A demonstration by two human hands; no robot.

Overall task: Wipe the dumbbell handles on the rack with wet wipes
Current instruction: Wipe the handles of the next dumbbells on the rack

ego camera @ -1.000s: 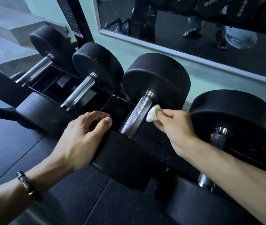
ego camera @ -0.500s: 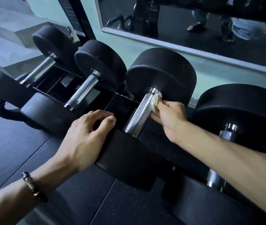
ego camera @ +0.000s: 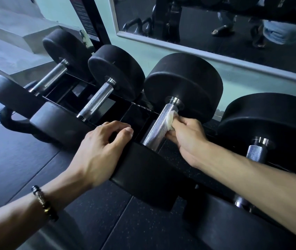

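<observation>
Dumbbell handles of knurled, bright steel run in a row along a black rack (ego camera: 138, 112), each set between thick black rubber heads. In the head view, the third dumbbell handle (ego camera: 159, 126) lies just right of frame centre, slanting from 7 o'clock up to 1 o'clock. At its 3 o'clock side, the right hand (ego camera: 188, 139) pinches a crumpled white wet wipe (ego camera: 171, 120) in curled fingertips and presses it against the steel. The left hand (ego camera: 102, 150) reaches in from 8 o'clock, fingers curled over the near black head (ego camera: 149, 174) of that dumbbell, thumb alongside. A beaded bracelet (ego camera: 44, 204) circles the left wrist. A mirror (ego camera: 215, 24) hangs at 12 o'clock.
</observation>
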